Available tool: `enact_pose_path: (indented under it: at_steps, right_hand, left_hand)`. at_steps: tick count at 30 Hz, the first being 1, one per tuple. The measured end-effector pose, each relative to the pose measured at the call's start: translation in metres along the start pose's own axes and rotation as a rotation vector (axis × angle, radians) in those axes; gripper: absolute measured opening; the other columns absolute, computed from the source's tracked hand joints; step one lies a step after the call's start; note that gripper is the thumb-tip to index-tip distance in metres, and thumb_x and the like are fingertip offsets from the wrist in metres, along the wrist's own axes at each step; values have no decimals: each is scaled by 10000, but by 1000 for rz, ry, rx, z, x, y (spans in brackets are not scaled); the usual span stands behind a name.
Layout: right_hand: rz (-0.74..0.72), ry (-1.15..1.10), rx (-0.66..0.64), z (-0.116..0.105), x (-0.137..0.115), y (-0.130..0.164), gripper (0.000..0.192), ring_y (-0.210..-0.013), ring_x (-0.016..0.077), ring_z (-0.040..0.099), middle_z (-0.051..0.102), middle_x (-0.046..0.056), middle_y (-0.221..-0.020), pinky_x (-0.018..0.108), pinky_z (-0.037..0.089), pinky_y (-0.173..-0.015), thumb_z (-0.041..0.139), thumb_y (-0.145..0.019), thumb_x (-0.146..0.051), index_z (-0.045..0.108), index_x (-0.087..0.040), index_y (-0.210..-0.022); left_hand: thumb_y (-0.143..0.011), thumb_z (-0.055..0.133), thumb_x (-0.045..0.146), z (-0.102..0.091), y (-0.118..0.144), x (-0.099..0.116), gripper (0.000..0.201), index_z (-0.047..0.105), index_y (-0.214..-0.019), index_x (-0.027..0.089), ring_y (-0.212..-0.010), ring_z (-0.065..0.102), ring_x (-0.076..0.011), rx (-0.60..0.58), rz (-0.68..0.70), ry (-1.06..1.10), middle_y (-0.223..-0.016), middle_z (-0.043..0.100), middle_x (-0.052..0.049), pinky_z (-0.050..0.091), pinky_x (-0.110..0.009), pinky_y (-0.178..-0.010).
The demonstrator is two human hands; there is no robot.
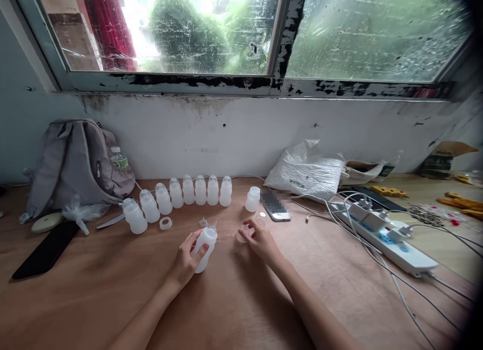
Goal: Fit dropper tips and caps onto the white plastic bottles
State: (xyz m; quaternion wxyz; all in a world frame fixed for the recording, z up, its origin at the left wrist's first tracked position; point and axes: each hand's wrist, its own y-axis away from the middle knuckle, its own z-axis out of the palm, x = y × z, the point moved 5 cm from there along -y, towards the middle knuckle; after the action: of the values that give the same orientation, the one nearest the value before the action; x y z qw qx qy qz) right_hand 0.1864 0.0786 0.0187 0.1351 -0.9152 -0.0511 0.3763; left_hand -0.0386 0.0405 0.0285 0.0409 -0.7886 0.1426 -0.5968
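A white plastic bottle (pixel 206 247) was gripped, tilted, by the left hand (pixel 187 262) near the middle of the wooden desk (pixel 94 299), while a small clear cap (pixel 243 234) was pinched by the fingers of the right hand (pixel 262 242) just beside it. Open board was left toward the near edge; behind the hands, a curved row of like bottles (pixel 181 194) and a single bottle (pixel 252 199) were set before the white wall (pixel 234 134). A grey backpack (pixel 75 164) was propped at the left, and a phone (pixel 277 209), a white bag (pixel 307 171) and a power strip (pixel 388 237) with cables were spread at the right. No writing could be read. A stained window (pixel 241 33) was seen above.
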Motion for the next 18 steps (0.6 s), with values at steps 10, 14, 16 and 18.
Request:
enact_pose_path:
  at_steps: [10,14,16,18]
  right_hand:
    - [83,-889,153,5,-20,11,318,-707,161,562,605,47,-841,310,495,-614,531,-787,-389,521,-204,-1045]
    - [-3,-876,128,6,-33,19,273,-732,161,557,608,39,-832,302,481,-636,537,-794,-341,545,-210,-1033]
    - [-45,-846,98,8,-40,24,267,-759,168,562,611,39,-857,301,479,-649,550,-786,-330,550,-218,-1029]
    - [-65,-817,63,11,-45,29,267,-774,172,569,613,39,-879,299,479,-660,552,-785,-327,549,-226,-1033]
  left_hand:
    - [-804,432,454,8,3,1,336,511,-1024,213,-820,577,-183,-113,45,-247,-932,625,-36,430,-251,-722]
    - [-804,427,455,8,3,3,338,524,-1019,213,-833,575,-185,-113,36,-248,-944,626,-35,428,-250,-732]
    - [-795,440,457,8,3,3,344,533,-1020,215,-836,575,-191,-117,28,-236,-948,628,-36,428,-254,-740]
    - [-786,456,456,8,3,2,346,543,-1020,217,-840,576,-196,-121,24,-224,-952,631,-38,427,-258,-754]
